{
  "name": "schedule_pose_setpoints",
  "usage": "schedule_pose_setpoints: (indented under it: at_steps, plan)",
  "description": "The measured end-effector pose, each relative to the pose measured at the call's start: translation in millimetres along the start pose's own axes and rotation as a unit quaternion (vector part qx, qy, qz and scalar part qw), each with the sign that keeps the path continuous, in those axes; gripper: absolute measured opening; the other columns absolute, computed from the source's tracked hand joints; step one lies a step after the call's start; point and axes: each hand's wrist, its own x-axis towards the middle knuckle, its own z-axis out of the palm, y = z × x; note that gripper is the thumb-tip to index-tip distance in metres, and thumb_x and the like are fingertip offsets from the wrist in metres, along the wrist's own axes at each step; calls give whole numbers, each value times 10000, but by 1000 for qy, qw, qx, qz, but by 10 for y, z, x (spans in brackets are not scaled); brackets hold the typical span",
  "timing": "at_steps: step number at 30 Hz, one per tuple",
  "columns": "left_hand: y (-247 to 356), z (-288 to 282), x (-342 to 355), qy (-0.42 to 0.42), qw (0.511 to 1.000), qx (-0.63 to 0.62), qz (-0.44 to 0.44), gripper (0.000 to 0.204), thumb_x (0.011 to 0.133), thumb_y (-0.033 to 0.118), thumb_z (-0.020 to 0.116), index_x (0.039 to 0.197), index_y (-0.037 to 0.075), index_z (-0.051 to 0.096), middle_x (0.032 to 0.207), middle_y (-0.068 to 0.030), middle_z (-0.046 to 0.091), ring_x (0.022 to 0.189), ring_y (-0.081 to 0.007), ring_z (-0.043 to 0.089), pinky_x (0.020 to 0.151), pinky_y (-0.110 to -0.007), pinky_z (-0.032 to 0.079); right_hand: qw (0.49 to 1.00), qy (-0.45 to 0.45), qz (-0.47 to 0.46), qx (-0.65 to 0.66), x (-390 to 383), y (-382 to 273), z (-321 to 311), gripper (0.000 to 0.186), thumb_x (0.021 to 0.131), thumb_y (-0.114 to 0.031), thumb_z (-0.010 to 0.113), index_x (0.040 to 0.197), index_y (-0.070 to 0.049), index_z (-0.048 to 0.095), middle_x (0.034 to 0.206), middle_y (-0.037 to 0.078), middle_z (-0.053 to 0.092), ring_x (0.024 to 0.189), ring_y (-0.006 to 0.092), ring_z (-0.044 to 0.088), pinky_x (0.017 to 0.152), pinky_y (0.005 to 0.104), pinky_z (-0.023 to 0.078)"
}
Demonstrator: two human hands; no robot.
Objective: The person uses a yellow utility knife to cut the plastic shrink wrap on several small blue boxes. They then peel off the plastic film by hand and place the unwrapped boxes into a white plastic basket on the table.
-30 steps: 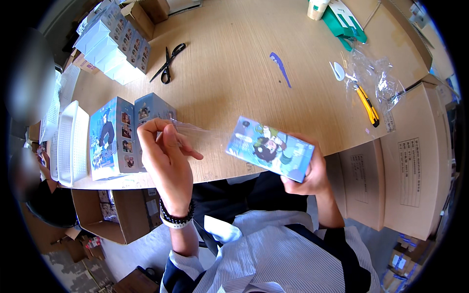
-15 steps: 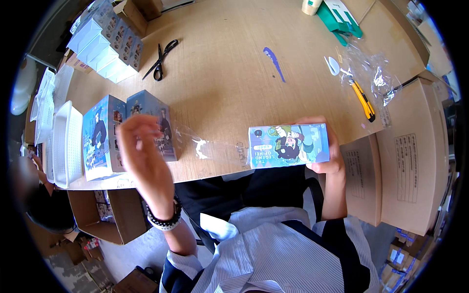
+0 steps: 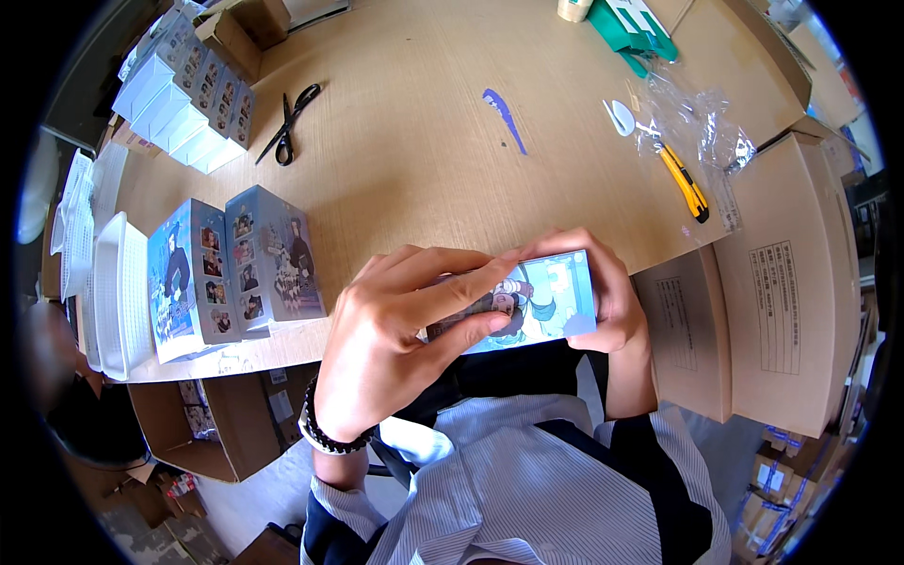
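Observation:
A small light-blue printed box [image 3: 551, 294] with a cartoon figure on its face is held just over the table's near edge. My right hand [image 3: 607, 292] grips its right end, thumb below and fingers behind. Over its left part lies my left hand [image 3: 400, 315], thumb across the front and fingers along the top edge, so much of the printing is covered. A beaded bracelet sits on my left wrist. To the left stand two larger blue printed boxes [image 3: 215, 282], side by side on the table.
Black scissors [image 3: 288, 124], a purple strip [image 3: 505, 118] and a yellow utility knife [image 3: 682, 184] lie on the table. Crumpled clear film [image 3: 702, 122] is at the right. White baskets [image 3: 122, 292] and stacked boxes [image 3: 188, 94] line the left; large cartons [image 3: 782, 282] stand at right.
My left hand came from above the blue boxes at left onto the small box's left part. The clear film strip stretching left from the small box is no longer visible.

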Motion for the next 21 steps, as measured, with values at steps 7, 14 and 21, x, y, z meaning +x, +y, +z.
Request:
schedule_pose_setpoints:
  at_steps: [7,14,21]
  plan:
    - [-16,-10,-8,25,995,75,53,291,791,101,780,1081,90,784,995,-66,778,846,-189,719,728,-340,509,999,-25,-31,-2,34,-56,11,758,556,-227,697,1258,14,545,1197,177,653,1119,279,661,979,378,507]
    - [-5,48,40,70,973,188,114,172,809,26,760,980,40,748,843,-71,758,757,-193,724,677,-325,519,1000,4,-5,8,24,-91,40,768,556,-209,698,1270,27,544,1219,193,653,1104,279,670,974,378,512]
    - [-74,-26,71,52,993,105,7,64,897,14,668,945,17,711,773,-96,734,747,-214,749,630,-289,574,998,-20,-17,-54,9,-153,54,802,545,-211,730,1287,34,550,1201,209,671,1062,294,694,941,367,524]
